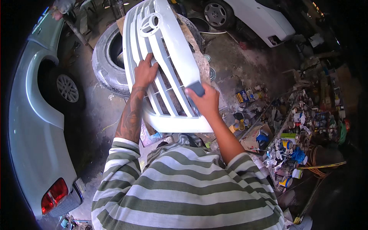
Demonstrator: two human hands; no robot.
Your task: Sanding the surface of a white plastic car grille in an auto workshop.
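Observation:
A white car grille (168, 36) with long slats and a round emblem ring lies slanted in front of me. Under it are a worn board (202, 65) and a large tyre (100, 73). Across the slats at the grille's left side, my left hand (146, 72) grips it, with the fingers bent over a slat. My right hand (207, 100) is closed around a dark grey rectangular sanding pad (196, 89), pressed on the grille's right border near its lower corner. The palm hides part of the pad.
A silver car (44, 126) stands close on my left, and a white car (257, 19) is parked at the far right. Cans, rags and an open cardboard box (257, 137) clutter the floor to my right, beside a coiled orange hose (318, 159).

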